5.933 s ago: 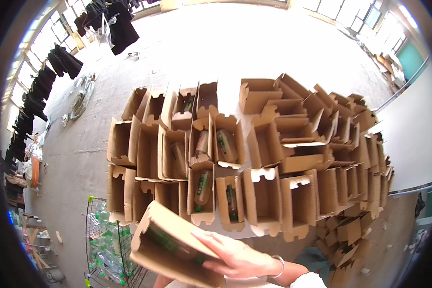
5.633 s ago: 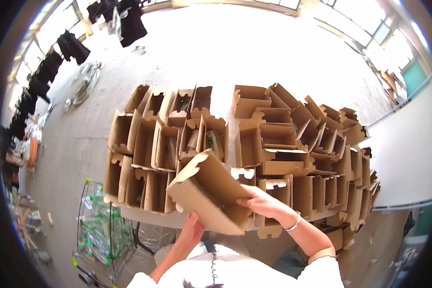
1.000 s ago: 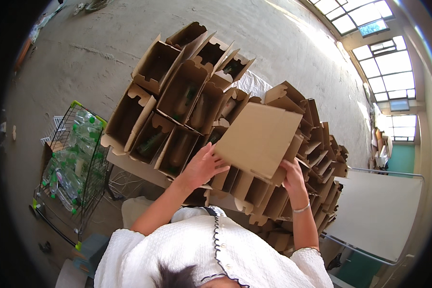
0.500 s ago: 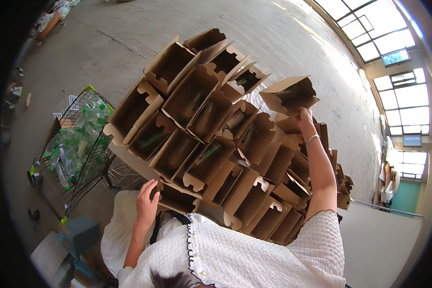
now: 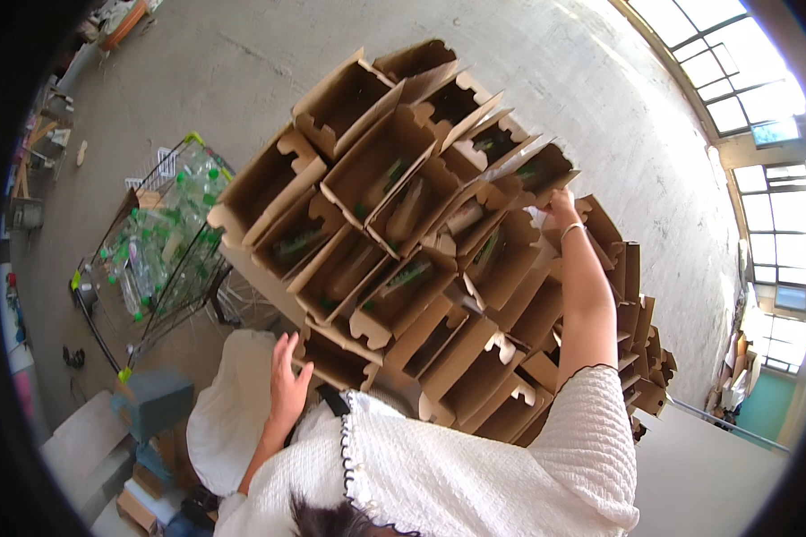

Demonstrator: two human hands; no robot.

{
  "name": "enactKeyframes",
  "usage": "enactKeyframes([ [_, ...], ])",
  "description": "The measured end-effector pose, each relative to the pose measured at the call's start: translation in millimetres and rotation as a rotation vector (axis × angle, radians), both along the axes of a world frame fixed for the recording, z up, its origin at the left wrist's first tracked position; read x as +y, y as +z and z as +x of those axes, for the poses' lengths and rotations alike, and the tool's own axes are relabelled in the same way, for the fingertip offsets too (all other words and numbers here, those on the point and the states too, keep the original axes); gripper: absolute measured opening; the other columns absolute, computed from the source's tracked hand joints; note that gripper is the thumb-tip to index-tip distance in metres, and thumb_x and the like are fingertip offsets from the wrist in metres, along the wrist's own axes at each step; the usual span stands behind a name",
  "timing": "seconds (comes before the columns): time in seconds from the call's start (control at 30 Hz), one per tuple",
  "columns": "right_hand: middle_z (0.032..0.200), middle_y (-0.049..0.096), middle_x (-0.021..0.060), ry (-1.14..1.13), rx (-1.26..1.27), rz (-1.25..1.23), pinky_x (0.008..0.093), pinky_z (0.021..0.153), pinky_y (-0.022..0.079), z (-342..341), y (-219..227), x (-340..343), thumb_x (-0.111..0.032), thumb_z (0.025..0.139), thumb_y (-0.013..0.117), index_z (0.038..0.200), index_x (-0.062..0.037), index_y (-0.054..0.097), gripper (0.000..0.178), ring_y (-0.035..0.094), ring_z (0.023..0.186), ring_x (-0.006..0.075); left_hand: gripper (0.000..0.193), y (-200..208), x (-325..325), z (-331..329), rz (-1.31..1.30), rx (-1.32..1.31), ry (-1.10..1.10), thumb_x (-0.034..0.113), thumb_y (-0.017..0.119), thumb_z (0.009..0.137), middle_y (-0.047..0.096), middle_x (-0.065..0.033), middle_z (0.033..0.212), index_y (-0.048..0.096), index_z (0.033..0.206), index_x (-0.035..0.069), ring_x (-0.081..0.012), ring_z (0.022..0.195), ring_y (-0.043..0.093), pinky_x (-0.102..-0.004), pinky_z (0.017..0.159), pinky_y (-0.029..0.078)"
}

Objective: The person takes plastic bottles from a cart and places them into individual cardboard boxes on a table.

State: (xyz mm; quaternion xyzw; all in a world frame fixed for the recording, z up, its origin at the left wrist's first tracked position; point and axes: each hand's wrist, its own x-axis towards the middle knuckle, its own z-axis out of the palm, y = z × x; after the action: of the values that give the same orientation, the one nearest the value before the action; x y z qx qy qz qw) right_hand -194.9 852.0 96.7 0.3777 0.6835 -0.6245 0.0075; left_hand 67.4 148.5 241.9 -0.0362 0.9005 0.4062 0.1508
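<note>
My right hand (image 5: pixel 561 208), reaching out at the far right, is closed on the near edge of an open-topped cardboard box (image 5: pixel 546 172). That box sits against the outer end of the back row, its inside partly in shadow. Many similar open cardboard boxes (image 5: pixel 374 170) stand packed in slanting rows, several with a green-labelled clear bottle (image 5: pixel 390 175) inside. Close to my body, my left hand (image 5: pixel 288 385) has its fingers apart and holds nothing. It is beside the left end of a nearer cardboard box (image 5: pixel 338 360).
A wire cart with green corners (image 5: pixel 194 139) stands to the left, heaped with clear green-capped bottles (image 5: pixel 143 251). A pale table edge (image 5: pixel 264 285) shows under the boxes. A white panel (image 5: pixel 707 465) is at the lower right, blue-grey bundles (image 5: pixel 157 398) at the lower left.
The box in my right hand has gone from hanging apart at the right to resting against the back row. My left hand has shifted slightly and stays open. The view has turned a little.
</note>
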Motion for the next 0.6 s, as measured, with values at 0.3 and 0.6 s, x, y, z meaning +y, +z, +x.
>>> enactKeyframes([
  [0.3,0.105,0.072,0.0115,-0.071,-0.059,-0.001,0.0446,0.075,0.066,0.4,28.4,-42.0,-0.008,0.098,0.059,0.115,-0.0033,0.066,0.019,0.071,0.096,0.0324,0.083,-48.7,-8.4,0.0,0.114,-0.332,0.351,0.021,0.076,0.089,0.035,-0.0248,0.158,0.032,0.157,0.002,-0.0384,0.145,0.038,-0.0443,0.12,0.032],
  [0.6,0.099,0.064,0.0103,0.018,-0.021,0.047,0.0396,0.068,0.065,14.3,-27.5,9.6,-0.004,0.097,0.063,0.116,-0.0061,0.051,0.023,0.07,0.085,0.0244,0.094,-37.0,-2.5,22.8,0.439,-0.546,0.577,0.021,0.078,0.091,0.032,-0.0183,0.16,0.019,0.162,0.005,-0.0305,0.137,0.048,-0.0445,0.106,0.047],
])
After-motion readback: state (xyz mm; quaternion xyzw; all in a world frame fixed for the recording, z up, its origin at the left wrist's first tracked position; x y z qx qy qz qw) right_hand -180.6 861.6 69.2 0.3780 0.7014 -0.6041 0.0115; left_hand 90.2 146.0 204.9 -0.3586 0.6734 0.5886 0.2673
